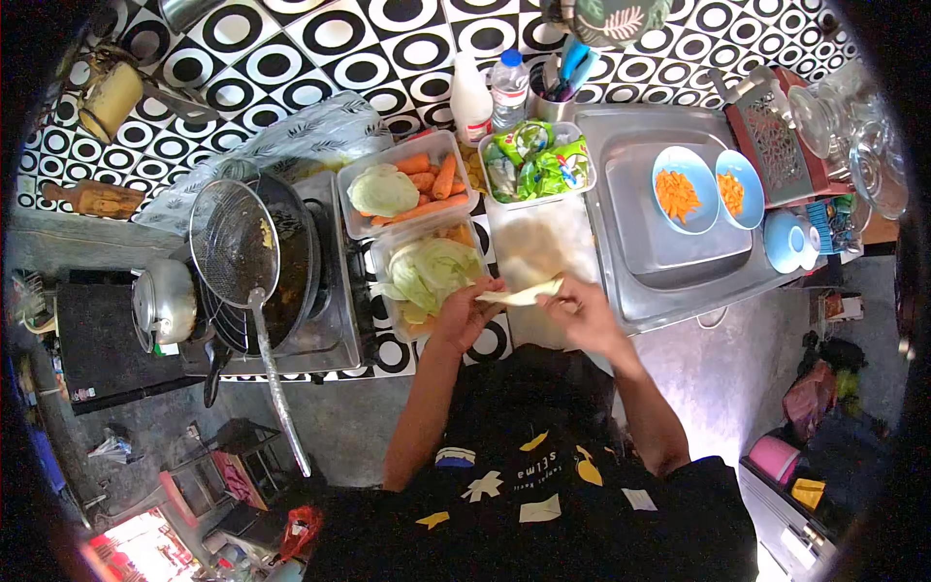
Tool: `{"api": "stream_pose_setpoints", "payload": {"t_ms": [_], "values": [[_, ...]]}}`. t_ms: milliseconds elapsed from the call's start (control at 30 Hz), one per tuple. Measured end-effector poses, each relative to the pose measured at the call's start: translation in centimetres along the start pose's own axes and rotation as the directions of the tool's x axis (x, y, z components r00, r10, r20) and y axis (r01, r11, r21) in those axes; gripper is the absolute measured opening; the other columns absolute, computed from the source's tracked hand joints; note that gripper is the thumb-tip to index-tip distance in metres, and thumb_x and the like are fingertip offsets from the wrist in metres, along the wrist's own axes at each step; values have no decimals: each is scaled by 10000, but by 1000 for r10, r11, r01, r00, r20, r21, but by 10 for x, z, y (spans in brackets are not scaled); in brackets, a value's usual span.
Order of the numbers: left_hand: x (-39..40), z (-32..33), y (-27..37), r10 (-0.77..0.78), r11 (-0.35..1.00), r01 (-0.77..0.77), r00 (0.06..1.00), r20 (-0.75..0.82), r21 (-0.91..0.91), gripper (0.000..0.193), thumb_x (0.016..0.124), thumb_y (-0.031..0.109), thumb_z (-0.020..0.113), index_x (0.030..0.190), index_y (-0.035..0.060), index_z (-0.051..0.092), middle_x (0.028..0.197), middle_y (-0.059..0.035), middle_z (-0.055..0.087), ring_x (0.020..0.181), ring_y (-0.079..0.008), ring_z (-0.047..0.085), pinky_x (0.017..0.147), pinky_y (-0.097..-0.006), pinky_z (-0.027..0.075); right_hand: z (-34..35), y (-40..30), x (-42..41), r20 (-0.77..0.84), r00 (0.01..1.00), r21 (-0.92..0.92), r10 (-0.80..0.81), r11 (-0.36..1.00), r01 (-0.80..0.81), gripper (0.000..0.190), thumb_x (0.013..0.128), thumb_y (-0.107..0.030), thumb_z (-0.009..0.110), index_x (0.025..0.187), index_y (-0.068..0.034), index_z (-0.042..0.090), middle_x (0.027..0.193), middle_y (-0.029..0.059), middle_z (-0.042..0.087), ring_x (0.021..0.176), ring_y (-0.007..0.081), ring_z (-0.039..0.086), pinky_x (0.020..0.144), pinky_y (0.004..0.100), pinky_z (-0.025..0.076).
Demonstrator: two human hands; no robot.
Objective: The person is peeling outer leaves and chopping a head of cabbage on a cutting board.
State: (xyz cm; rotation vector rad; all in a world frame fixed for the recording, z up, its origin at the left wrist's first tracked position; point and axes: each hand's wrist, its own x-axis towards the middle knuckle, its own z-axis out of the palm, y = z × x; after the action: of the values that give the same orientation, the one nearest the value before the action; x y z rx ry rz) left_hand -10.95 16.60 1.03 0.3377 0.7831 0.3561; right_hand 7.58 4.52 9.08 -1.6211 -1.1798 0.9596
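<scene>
A pale green cabbage leaf (525, 294), folded or rolled lengthwise, is stretched between my two hands. My left hand (465, 311) holds one end, while my right hand (584, 314) grips the other. Beneath them lies a white cutting board (538, 326) with a brownish stained patch. Just left of it, a plastic container (401, 326) holds loose cabbage leaves (435, 266) and some orange pieces. Behind that, another clear container (356, 225) carries part of a cabbage head (383, 190) and several carrots (444, 177).
Green packets (553, 169) fill a tub behind the board. To the right, two blue bowls (687, 156) of cut carrot stand in the steel sink (625, 240). At left, a strainer (234, 240) rests over a dark wok (305, 291), its handle overhanging the counter. A kettle (173, 300) sits beside it.
</scene>
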Motion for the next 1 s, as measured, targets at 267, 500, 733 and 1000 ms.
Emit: {"api": "stream_pose_setpoints", "payload": {"t_ms": [267, 500, 733, 1000], "values": [[-2, 31, -12, -7, 987, 24, 994, -105, 161, 526, 904, 309, 510, 1276, -37, 373, 1237, -202, 496, 1092, -284, 545, 911, -370, 458, -37, 1, 11, -417, 878, -356, -234, 931, 79, 72, 805, -117, 634, 821, -50, 611, 799, 128, 631, 741, 294, 611, 661, 354, 493], [4, 9, -39, 160, 874, -83, 980, -121, 479, 526, 893, 271, 543, 1305, -19, 393, 1249, -156, 515, 1086, -253, 556, 898, -335, 455, 33, 112, -35, 85, 986, -699, -146, 697, 163, 284, 752, -139, 608, 1034, -104, 605, 1181, 127, 552, 1136, 328, 491, 908, 478, 407], [1, 31, -69, 200, 27, -106, 975, 98, 994, 456, 854, 185, 523, 1246, -37, 452, 1186, -208, 536, 1070, -341, 539, 939, -384, 416, 30, 133, -40, 10, 995, -582, -104, 808, 90, 331, 765, -124, 580, 1088, -51, 574, 1280, 142, 480, 1244, 334, 390, 1013, 492, 317], [41, 13, -102, 343, -539, -236, 815, 467, 809, 493, 730, 158, 623, 1186, 6, 513, 1193, -211, 451, 1080, -397, 426, 959, -444, 366, 16, 131, -13, 163, 970, -771, -181, 590, 240, 413, 728, -108, 594, 1139, -82, 576, 1211, 123, 554, 1151, 300, 494, 952, 425, 401]]}}
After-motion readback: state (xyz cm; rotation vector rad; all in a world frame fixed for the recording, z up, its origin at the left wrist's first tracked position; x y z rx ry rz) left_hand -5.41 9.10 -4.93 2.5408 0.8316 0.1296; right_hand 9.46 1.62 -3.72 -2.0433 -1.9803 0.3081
